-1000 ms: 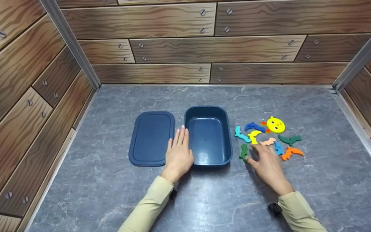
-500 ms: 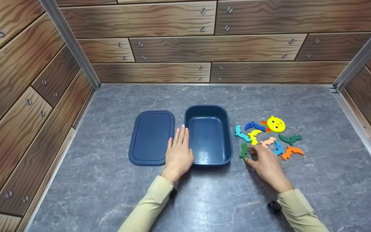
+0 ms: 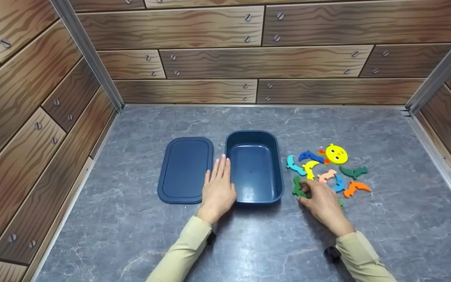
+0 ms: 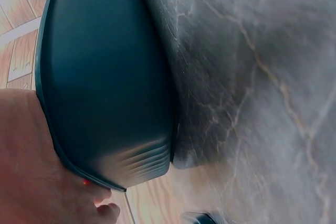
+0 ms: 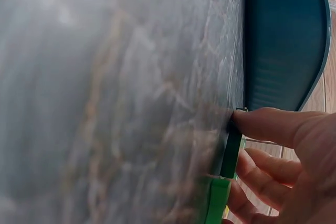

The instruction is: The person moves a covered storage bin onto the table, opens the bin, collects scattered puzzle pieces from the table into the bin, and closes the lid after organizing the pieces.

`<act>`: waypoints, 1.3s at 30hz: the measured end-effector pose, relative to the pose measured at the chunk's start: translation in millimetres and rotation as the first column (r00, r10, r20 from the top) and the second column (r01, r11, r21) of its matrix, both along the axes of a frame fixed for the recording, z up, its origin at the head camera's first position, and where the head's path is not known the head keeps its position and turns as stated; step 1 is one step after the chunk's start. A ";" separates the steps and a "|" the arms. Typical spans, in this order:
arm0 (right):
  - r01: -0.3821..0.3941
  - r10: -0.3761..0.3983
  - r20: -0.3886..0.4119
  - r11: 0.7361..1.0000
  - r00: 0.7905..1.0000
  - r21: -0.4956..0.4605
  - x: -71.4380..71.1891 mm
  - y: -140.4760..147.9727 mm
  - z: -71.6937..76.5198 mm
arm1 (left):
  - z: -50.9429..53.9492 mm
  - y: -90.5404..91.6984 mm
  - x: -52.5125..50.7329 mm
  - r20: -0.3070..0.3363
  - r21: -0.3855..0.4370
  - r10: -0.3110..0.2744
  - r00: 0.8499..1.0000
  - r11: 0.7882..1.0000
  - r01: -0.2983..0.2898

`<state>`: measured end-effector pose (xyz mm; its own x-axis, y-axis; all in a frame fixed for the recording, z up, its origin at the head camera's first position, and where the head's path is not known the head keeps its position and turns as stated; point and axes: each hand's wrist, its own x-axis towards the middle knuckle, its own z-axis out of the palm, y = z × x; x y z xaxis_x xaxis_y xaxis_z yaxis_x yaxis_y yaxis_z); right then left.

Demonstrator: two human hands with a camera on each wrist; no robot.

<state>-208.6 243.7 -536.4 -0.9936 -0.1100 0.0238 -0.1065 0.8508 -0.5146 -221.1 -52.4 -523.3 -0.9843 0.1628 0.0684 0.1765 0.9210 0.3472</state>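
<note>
My left hand [image 3: 218, 194] lies with straight fingers along the left rim of a dark blue rectangular box [image 3: 253, 172]; the box's outer wall [image 4: 105, 77] fills much of the left wrist view. To the right, my right hand [image 3: 321, 199] pinches a small green curved toy piece [image 3: 298, 187] between thumb and fingers at the tabletop. In the right wrist view, the thumb [image 5: 268, 124] touches one end of the dark green piece [image 5: 231, 153]. A brighter green piece [image 5: 217, 200] is close beside it. Part of the pinched piece is hidden by the fingers.
A flat blue lid [image 3: 185, 170] lies left of the box. Around the right hand are several curved pieces, including orange [image 3: 356, 188], yellow [image 3: 310, 169] and light blue [image 3: 296, 166]. Behind them sits a yellow smiling-face disc [image 3: 336, 154]. Wood-patterned walls [image 3: 186, 92] enclose the table.
My right fingers have curled in around the green piece, which has turned slightly. A bit of another green piece now shows at the right hand's right side. The left hand stays on the box rim.
</note>
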 end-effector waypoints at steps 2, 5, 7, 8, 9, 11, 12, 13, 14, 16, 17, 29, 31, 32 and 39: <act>0.002 -0.002 0.005 1.000 1.000 -0.005 0.5 0.4 0.0 | -1.0 0.3 0.5 0.000 -0.002 -0.002 1.000 1.000 0.002; 0.020 -0.020 0.024 1.000 1.000 -0.008 1.1 0.5 0.6 | -1.3 0.9 0.8 0.001 -0.003 -0.003 1.000 1.000 0.003; 0.037 -0.037 0.035 0.999 0.999 -0.003 1.6 0.5 1.4 | -1.2 1.1 1.1 0.008 -0.010 -0.003 1.000 1.000 0.003; 0.045 -0.045 0.038 0.999 0.998 0.001 1.8 0.5 1.8 | -1.2 1.2 1.0 0.008 -0.012 -0.002 1.000 1.000 0.002; 0.049 -0.049 0.038 0.999 0.998 0.006 2.1 0.6 2.2 | -1.1 1.2 0.9 0.009 -0.016 -0.001 1.000 1.000 0.001; 0.046 -0.046 0.035 0.999 0.998 0.019 2.3 0.9 2.7 | -0.8 1.2 0.9 0.009 -0.025 0.002 1.000 1.000 -0.002; 0.040 -0.041 0.031 0.999 0.999 0.026 2.4 1.2 2.8 | -0.6 1.4 0.9 0.007 -0.027 0.003 1.000 1.000 -0.003; 0.034 -0.034 0.027 0.999 0.999 0.032 2.5 1.5 2.9 | -0.4 1.4 1.0 0.005 -0.027 0.003 1.000 1.000 -0.003; 0.027 -0.028 0.025 0.999 0.999 0.036 2.5 1.9 3.0 | -0.4 1.5 1.0 0.004 -0.026 0.003 1.000 1.000 -0.003; 0.014 -0.014 0.021 0.999 1.000 0.042 2.6 2.5 3.2 | -0.4 1.8 1.3 0.004 -0.023 0.002 1.000 1.000 -0.002; 0.009 -0.010 0.021 0.999 1.000 0.044 2.7 2.8 3.3 | -0.7 1.9 1.4 0.004 -0.023 0.001 1.000 1.000 -0.001; -0.006 0.009 -0.040 0.999 0.999 0.053 5.5 3.4 2.4 | -1.4 1.6 1.2 0.009 -0.018 0.010 1.000 1.000 -0.010; -0.002 0.005 -0.056 0.999 0.998 0.052 5.7 3.3 2.5 | -1.2 1.6 0.3 0.005 -0.019 0.012 1.000 1.000 -0.012; 0.002 0.002 -0.065 0.999 0.998 0.051 5.8 3.2 2.5 | -1.1 1.5 -0.1 0.003 -0.019 0.013 1.000 1.000 -0.013; 0.008 -0.005 -0.143 1.000 0.990 0.021 8.4 2.4 0.9 | -1.1 0.7 -0.9 -0.006 -0.030 0.014 1.000 0.999 -0.014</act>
